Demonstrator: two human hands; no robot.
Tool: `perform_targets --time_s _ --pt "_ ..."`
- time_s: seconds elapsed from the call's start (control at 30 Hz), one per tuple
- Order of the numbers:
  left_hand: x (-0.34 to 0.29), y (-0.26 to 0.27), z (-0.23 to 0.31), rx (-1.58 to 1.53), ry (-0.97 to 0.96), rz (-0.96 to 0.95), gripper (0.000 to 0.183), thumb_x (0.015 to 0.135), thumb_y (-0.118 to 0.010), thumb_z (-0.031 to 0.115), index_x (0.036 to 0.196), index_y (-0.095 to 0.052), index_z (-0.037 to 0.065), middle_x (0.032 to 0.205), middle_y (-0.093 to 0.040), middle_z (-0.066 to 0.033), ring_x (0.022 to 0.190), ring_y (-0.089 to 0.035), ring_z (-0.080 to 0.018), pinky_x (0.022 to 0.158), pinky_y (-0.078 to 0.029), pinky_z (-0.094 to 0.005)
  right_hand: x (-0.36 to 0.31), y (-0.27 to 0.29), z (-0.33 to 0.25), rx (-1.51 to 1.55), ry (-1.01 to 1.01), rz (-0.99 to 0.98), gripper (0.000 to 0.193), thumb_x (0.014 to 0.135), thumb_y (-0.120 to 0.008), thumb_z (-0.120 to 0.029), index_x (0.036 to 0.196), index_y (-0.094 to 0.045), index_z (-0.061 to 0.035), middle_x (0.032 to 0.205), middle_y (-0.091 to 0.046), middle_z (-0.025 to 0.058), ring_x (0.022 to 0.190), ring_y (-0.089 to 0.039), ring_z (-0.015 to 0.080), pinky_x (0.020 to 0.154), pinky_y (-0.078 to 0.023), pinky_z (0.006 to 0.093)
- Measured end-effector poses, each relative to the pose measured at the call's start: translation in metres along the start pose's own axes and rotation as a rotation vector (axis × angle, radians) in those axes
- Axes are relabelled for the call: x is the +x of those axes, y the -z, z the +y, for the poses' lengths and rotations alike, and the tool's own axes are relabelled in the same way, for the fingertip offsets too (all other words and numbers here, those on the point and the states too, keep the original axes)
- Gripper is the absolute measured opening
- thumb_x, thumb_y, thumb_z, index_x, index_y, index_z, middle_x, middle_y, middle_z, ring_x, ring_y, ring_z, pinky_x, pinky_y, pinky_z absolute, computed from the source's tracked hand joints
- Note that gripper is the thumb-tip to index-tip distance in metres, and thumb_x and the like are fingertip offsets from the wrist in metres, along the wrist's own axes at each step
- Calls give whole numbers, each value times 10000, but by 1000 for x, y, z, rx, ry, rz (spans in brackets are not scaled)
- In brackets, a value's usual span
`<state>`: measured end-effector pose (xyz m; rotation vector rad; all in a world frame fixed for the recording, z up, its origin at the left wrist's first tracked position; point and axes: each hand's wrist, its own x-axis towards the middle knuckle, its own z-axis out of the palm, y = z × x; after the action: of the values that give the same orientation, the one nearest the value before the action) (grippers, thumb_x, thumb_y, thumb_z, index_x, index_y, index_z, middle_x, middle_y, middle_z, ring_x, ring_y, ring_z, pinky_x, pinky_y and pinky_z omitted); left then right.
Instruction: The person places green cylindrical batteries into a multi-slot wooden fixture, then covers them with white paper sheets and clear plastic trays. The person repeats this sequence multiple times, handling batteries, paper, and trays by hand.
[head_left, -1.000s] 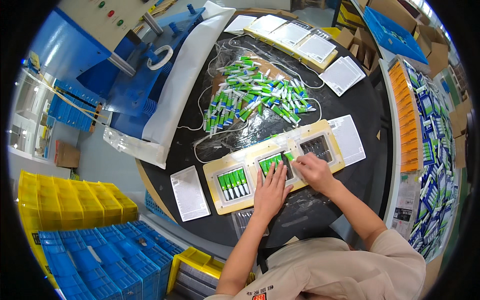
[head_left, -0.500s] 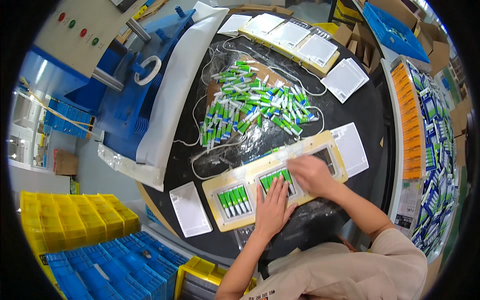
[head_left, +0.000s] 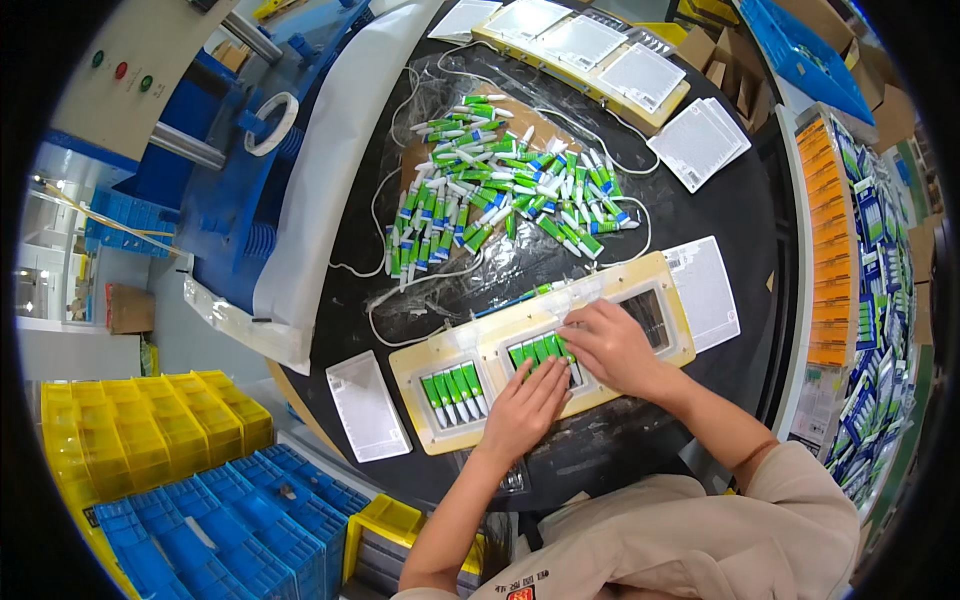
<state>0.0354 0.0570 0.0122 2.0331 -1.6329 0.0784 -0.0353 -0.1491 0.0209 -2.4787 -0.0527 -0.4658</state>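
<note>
A cream-coloured frame with three windows lies tilted on the round black table. Its left window holds a row of green squeeze tubes with white caps pointing toward me. More green tubes stand side by side in the middle window. My left hand lies over their capped ends, fingers stretched out and flat. At the right end of that row, my right hand has bent fingers closed around the upper part of a green tube, which they partly hide. The right window shows a dark inside.
A heap of green, blue and white tubes lies beyond the frame among white cords. White cards flank the frame. Another card-covered frame sits at the back. A blue press stands left; yellow bins and blue bins sit lower left.
My right hand has moved slightly left and down onto the right end of the middle row. My left hand remains on the tubes. The whole view has shifted a little.
</note>
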Motion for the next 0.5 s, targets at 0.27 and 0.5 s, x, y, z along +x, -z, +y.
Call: perform_targets --time_s 0.27,0.5 --pt "-24 -21 1 11 85 -76 518 912 -749 223 1365 -597 25 1457 -570 -112 1370 -529 -266 1162 -388 -474 -31 -18 1 -240 137 10 296 818 -697 -139 1090 -731 -27 1218 -655 62 1233 -558 254 1128 -367 505" --pt "-23 -17 -1 16 79 -120 452 958 -690 240 1343 -603 21 1444 -576 -111 1371 -522 -258 1184 -346 -516 -23 -8 2 -291 187 -99 315 851 -721 -216 1129 -716 -67 1258 -628 41 1258 -544 244 1163 -306 569"
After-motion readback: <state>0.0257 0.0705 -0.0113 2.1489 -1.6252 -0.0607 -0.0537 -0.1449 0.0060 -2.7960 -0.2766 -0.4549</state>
